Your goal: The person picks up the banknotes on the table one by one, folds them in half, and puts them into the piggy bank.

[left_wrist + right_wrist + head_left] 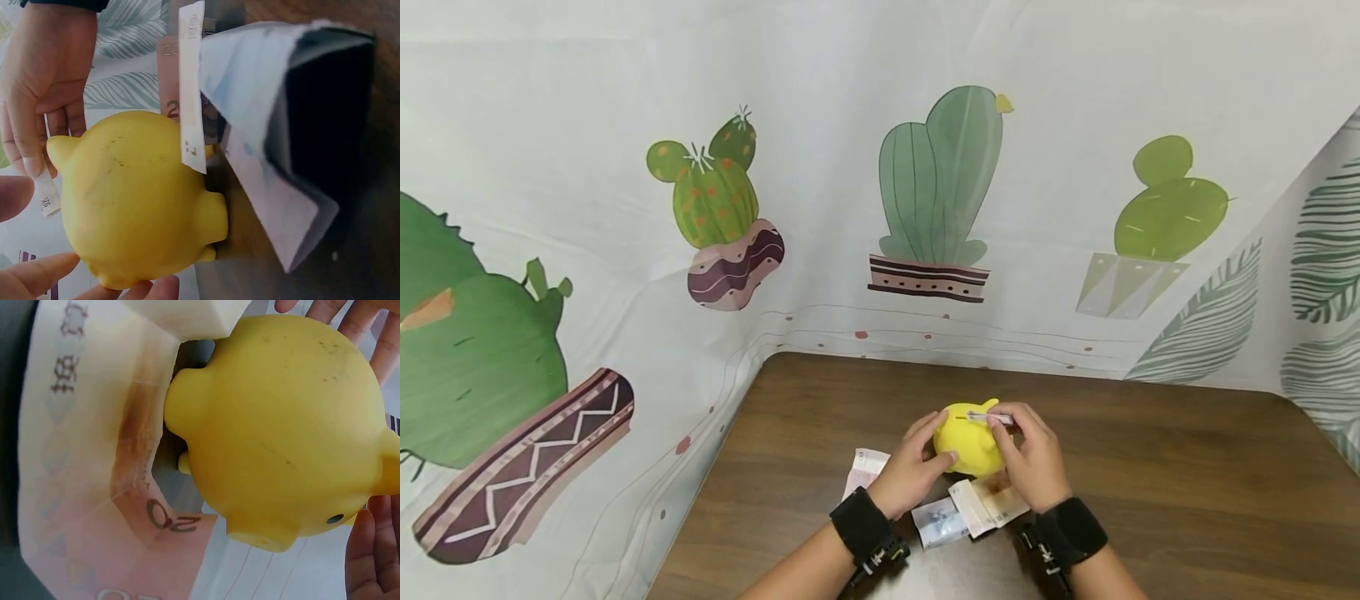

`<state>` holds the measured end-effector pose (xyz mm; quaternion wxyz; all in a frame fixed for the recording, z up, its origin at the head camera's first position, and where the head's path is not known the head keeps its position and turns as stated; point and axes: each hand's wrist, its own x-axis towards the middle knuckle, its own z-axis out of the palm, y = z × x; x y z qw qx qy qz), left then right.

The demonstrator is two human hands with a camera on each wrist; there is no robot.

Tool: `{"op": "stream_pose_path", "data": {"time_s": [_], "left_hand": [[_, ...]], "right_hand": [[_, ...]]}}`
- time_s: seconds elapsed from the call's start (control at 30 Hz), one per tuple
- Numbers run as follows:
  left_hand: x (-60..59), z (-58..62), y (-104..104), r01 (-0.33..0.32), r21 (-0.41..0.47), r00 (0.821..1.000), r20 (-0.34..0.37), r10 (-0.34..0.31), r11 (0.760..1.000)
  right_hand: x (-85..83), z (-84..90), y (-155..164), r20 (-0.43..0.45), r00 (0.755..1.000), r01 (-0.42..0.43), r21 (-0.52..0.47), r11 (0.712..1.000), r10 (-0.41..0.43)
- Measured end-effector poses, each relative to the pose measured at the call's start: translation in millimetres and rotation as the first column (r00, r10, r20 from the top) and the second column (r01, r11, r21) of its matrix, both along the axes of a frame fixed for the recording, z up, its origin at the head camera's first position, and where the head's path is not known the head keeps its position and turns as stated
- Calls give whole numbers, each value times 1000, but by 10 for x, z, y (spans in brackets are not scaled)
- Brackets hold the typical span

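Observation:
A yellow piggy bank [964, 450] stands on the table. My left hand [916, 468] grips its left side, thumb low at the front and fingers along the side. Above the bank, my right hand [1033, 454] pinches a small folded banknote [991, 417], whose end lies over the top beside the dark slot [961, 417]. That folded note [49, 197] also shows between thumb and finger in the left wrist view. In the right wrist view the bank's snout [262, 540] and one eye [335, 519] point towards the right hand's side.
Folded banknotes lie close in front of the bank: a bluish one [942, 523] and a brown-orange one [996, 500]. A pinkish note [867, 467] sits left of the left hand. Behind the brown wooden table [1187, 467] hangs a white cloth [820, 167] printed with cacti.

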<state>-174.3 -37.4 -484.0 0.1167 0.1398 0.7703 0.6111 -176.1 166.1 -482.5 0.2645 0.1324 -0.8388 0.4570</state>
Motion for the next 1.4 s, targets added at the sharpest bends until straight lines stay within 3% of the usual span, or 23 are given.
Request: {"op": "stream_pose_path", "data": {"time_s": [0.37,0.63,1.03,1.27,1.4], "left_hand": [[-23,-35,-28,-31,-19,999,-8,31,999],[-89,-100,-13,-15,152,996,91,1,988],[-95,-126,11,-11,191,995,102,-8,982],[-120,-151,3,-79,120,992,103,67,990],[-123,-149,-14,-86,121,991,111,73,989]], "right_hand": [[-13,67,0,-9,1000,19,143,990,-18],[-29,96,-8,-7,999,45,210,977,-45],[-38,136,-19,-3,999,33,302,953,-33],[-62,190,-8,34,999,4,361,933,-17],[-76,224,-18,42,999,-3,398,917,-15]]}}
